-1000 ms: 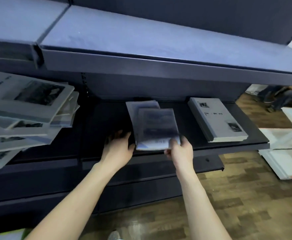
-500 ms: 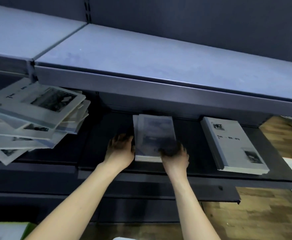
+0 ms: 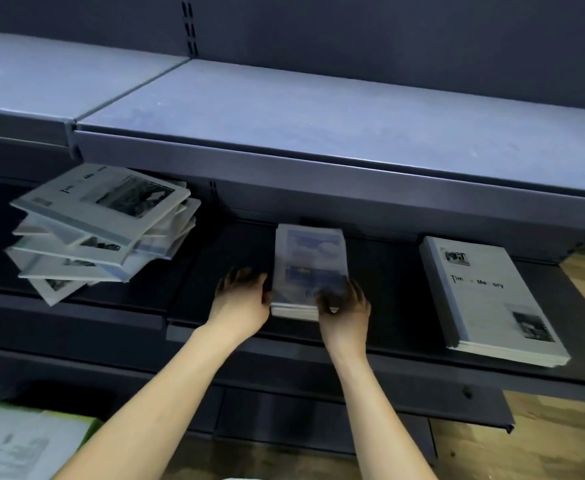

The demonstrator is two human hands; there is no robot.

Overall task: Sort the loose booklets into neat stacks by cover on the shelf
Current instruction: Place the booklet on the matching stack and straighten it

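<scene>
A small stack of blue-cover booklets (image 3: 310,261) lies squared up on the dark middle shelf (image 3: 381,271). My left hand (image 3: 244,301) presses flat against the stack's left edge, fingers apart. My right hand (image 3: 344,308) rests on the stack's near right corner, fingers spread over the top cover. To the right lies a neat stack of grey booklets (image 3: 488,296) with a small photo in the lower corner. On the left shelf section a messy heap of grey booklets (image 3: 100,226) fans out at different angles.
The upper shelf (image 3: 318,119) overhangs the back of the middle shelf. A white and green box (image 3: 24,441) sits low at the bottom left. Wooden floor (image 3: 557,441) shows at the right, below the shelf's end.
The blue booklet that stuck out at an angle now lies flush with its stack. Both hands moved in against the stack. My view rose and shifted left.
</scene>
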